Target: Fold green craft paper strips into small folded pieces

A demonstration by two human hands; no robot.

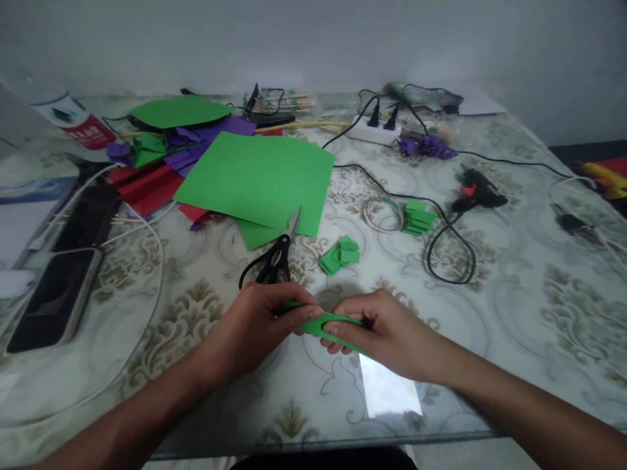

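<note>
Over the near side of the bench [206, 418], just in front of the person, a folded-looking green paper strip [316, 324] is held above the glossy, flower-patterned cover. The left hand [277, 312] grasps it with thumb and fingers pinched closely together on its far left part. The right hand [379, 331] also closes on it, the thumb pressed flat along the top and the other fingers curled beneath. The strip is narrow, matt and smooth; its long axis runs left to right, with the right end slanting down toward the person.

Just beyond the left hand lie metal-bladed scissors [278, 253] with black handles, their point directed away over the edge of flat green paper sheets [259, 179]. Small rectangular green paper pieces [341, 254] sit loosely piled beyond the hands; another green stack [418, 217] lies touching or just beside a thin ring [368, 222].
</note>
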